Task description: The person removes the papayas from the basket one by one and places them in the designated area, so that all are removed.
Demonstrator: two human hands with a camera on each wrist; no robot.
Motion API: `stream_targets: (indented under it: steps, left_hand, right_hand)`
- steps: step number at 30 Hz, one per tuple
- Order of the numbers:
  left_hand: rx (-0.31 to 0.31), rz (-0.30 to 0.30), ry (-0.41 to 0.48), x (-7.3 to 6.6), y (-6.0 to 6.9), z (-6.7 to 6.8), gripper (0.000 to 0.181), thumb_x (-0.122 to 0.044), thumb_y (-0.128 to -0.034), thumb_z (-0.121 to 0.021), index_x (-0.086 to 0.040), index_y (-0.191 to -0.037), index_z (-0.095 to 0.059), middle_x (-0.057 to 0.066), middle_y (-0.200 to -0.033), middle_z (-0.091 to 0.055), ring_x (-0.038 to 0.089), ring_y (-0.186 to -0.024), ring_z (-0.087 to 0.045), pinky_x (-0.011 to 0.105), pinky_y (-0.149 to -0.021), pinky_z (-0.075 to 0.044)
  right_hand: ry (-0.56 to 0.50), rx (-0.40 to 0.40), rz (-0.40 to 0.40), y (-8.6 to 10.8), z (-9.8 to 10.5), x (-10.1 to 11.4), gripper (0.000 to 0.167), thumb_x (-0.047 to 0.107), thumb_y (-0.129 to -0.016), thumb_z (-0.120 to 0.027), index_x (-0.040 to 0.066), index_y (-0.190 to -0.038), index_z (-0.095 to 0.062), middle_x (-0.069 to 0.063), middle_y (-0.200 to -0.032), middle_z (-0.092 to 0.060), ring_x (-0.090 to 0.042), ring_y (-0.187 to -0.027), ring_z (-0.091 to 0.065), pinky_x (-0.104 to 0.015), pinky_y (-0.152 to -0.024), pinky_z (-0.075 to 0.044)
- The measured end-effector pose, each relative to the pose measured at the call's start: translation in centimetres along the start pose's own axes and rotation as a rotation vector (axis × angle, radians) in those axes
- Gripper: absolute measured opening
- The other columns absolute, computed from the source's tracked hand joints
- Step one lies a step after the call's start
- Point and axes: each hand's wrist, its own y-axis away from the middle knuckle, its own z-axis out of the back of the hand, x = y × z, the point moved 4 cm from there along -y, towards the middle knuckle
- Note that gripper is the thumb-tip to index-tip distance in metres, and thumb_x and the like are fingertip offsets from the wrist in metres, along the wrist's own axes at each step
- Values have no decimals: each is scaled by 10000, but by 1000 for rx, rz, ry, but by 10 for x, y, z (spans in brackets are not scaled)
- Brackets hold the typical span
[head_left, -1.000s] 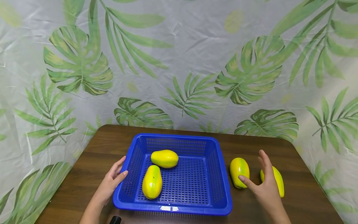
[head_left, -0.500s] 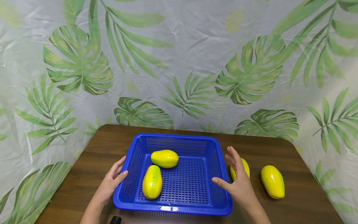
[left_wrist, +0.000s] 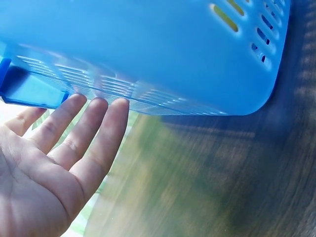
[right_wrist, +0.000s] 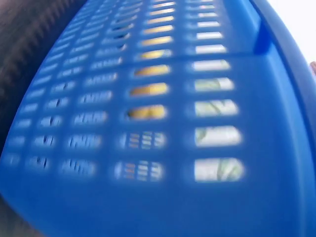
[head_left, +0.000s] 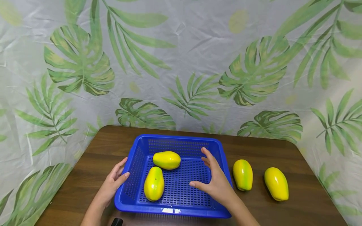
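A blue plastic basket point(head_left: 169, 209) with slotted walls stands on the table, holding two glossy yellow papayas: one lying crosswise point(head_left: 167, 160) at the back and one lengthwise point(head_left: 154, 184) nearer the front left. My left hand point(head_left: 111, 182) rests against the basket's left side, thumb near the rim; in the left wrist view its straight fingertips point(left_wrist: 118, 106) touch or nearly touch the slotted wall. Over the basket's right half is my right hand point(head_left: 217, 183), thumb and fingers spread apart, with nothing held. The right wrist view, blurred, shows mostly the basket wall point(right_wrist: 173, 207).
Two more papayas lie on the brown wooden table right of the basket, one close to it point(head_left: 242, 174) and one farther right point(head_left: 276, 184). A black object point(head_left: 117, 222) shows at the front edge. Behind the table point(head_left: 263, 149) hangs a leaf-patterned cloth point(head_left: 192, 56).
My right hand has moved left, from beside the two papayas on the table to above the basket's right half, fingers still spread. My left hand, basket and papayas stay put.
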Motion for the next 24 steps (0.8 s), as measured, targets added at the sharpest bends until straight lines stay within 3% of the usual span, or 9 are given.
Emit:
stream_targets:
  steps: [5,11,20,24]
  left_hand:
    - [-6,14,0,1,-1,0,573,-129,-942,-468,-101,-1428,-163,296,-1324,-328,305,-994,-559,418,-741,-503]
    - [-9,4,-5,-2,-1,-1,569,-119,-945,-460,-92,-1428,-160,297,-1327,-327,303,-998,-556,413,-740,-504]
    - [-16,4,2,-1,-1,-1,572,-120,-944,-462,-94,-1429,-159,290,-1336,-320,334,-1003,-549,420,-736,-504]
    - [-19,6,6,-1,0,0,578,-118,-941,-467,-91,-1429,-158,280,-1352,-306,322,-1015,-546,416,-745,-501]
  right_hand:
    - [4,52,-1,-8,-17,-6,998,449,-667,-752,325,-1429,-119,53,-1456,-172,-262,-1255,-317,-505,-936,-350]
    - [-7,119,-8,-17,-38,-1,979,470,-673,-739,370,-1419,-114,83,-1456,-153,-291,-1247,-322,-522,-912,-367]
    - [34,220,2,-26,-63,6,965,537,-687,-691,360,-1422,-92,-23,-1454,-178,-301,-1241,-321,-524,-898,-375]
    - [62,241,-1,-28,-72,7,959,488,-706,-707,341,-1425,-90,-51,-1452,-189,-283,-1254,-303,-520,-923,-349]
